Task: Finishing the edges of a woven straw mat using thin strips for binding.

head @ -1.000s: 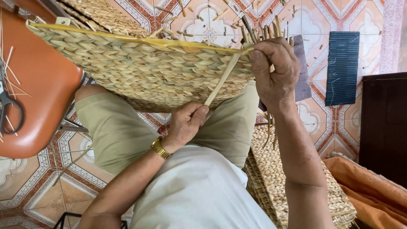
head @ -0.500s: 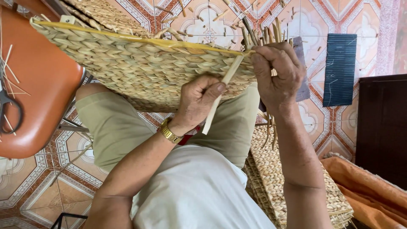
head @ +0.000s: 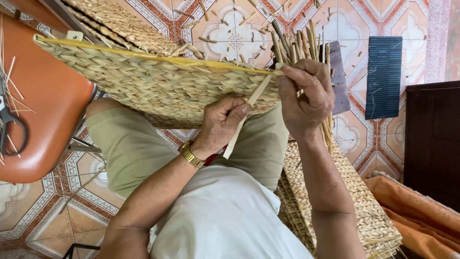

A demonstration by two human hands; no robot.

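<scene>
A woven straw mat (head: 143,81) with a yellow rim rests tilted across my knees. My left hand (head: 221,122), a gold watch on its wrist, pinches a pale flat straw strip (head: 244,117) that runs from the mat's right edge down toward my lap. My right hand (head: 306,98) grips the mat's right corner, where a bundle of loose straw ends (head: 302,45) sticks up, and its fingertips press on the strip's upper end.
An orange plastic chair (head: 43,120) stands at the left with scissors (head: 9,127) and straw bits on it. More woven mats (head: 354,201) are stacked by my right leg. Orange cloth (head: 421,211) and a dark cabinet (head: 431,139) lie right. Patterned floor tiles are littered with straw scraps.
My left hand slid up along the straw strip toward the mat's right corner, closer to my right hand. The right hand kept its hold on the corner.
</scene>
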